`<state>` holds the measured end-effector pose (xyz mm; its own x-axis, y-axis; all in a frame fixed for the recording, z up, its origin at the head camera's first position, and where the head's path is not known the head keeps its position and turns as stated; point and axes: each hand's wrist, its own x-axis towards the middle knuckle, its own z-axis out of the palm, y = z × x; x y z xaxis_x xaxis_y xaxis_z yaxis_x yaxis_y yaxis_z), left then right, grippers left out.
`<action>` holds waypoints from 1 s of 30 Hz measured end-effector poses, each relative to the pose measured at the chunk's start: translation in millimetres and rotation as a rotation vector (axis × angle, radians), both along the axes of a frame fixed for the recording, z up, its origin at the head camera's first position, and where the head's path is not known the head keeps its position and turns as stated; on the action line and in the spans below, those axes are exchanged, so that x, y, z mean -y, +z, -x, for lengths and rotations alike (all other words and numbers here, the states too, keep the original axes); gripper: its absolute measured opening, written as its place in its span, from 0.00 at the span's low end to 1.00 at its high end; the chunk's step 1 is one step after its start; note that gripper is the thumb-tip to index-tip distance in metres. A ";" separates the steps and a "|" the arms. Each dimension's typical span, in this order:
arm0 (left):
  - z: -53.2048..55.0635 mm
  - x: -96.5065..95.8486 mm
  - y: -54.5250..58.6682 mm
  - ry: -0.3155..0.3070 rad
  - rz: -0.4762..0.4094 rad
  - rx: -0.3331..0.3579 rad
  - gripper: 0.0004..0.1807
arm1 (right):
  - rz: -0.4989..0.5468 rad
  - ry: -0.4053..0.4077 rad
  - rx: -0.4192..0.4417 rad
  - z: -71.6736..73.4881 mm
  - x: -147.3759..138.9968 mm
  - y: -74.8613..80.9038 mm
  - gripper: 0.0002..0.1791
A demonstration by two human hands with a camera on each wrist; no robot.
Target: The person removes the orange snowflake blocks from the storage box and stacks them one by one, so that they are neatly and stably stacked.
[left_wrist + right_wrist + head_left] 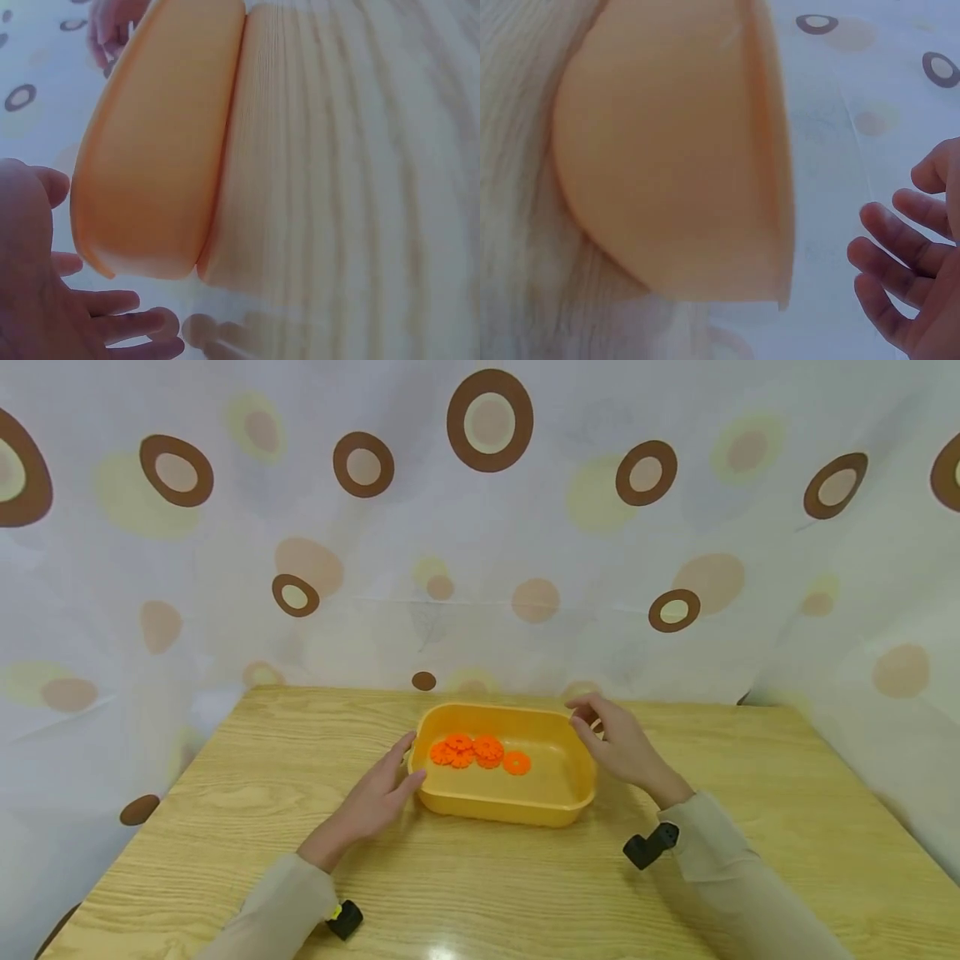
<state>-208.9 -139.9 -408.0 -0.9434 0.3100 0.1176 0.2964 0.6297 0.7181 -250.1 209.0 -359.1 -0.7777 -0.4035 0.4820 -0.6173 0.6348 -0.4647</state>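
Note:
A yellow plastic basin [495, 808] stands on the wooden table, with several orange flower-shaped discs [517, 762] lying inside, mostly bunched toward its left half. At the basin's left end is my left hand [378, 797], thumb near the front rim and fingers spread along the outer side. The left wrist view has this hand [82, 300] beside the basin's wall [161, 150] with its fingers extended. Over the right end hovers my right hand [618, 743], fingers loosely bent and holding nothing. In the right wrist view those fingers [892, 262] are apart from the basin's rim [784, 225].
The light wooden table [285, 760] extends to both sides and in front of the basin. Behind it hangs a pale curtain [480, 635] with brown and beige circles. A black wrist camera [651, 846] sits at the right sleeve, another camera [345, 919] at the left.

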 end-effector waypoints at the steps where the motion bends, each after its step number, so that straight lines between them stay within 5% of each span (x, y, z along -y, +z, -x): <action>1: 0.2 -0.3 -0.5 -0.008 -0.007 -0.002 0.36 | -0.006 0.008 0.011 1.8 2.1 1.5 0.12; 18: 3.7 -4.2 -5.8 -0.068 -0.063 0.041 0.35 | -0.158 0.169 0.184 26.2 27.9 19.3 0.12; 30: 1.7 -7.4 -8.5 -0.051 -0.101 0.080 0.32 | -0.257 0.270 0.285 44.2 34.8 19.3 0.11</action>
<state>-210.6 -132.4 -416.5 -0.9343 0.3484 0.0759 0.2657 0.5383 0.7998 -294.3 174.2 -339.9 -0.7154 -0.6879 0.1223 -0.6469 0.5860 -0.4881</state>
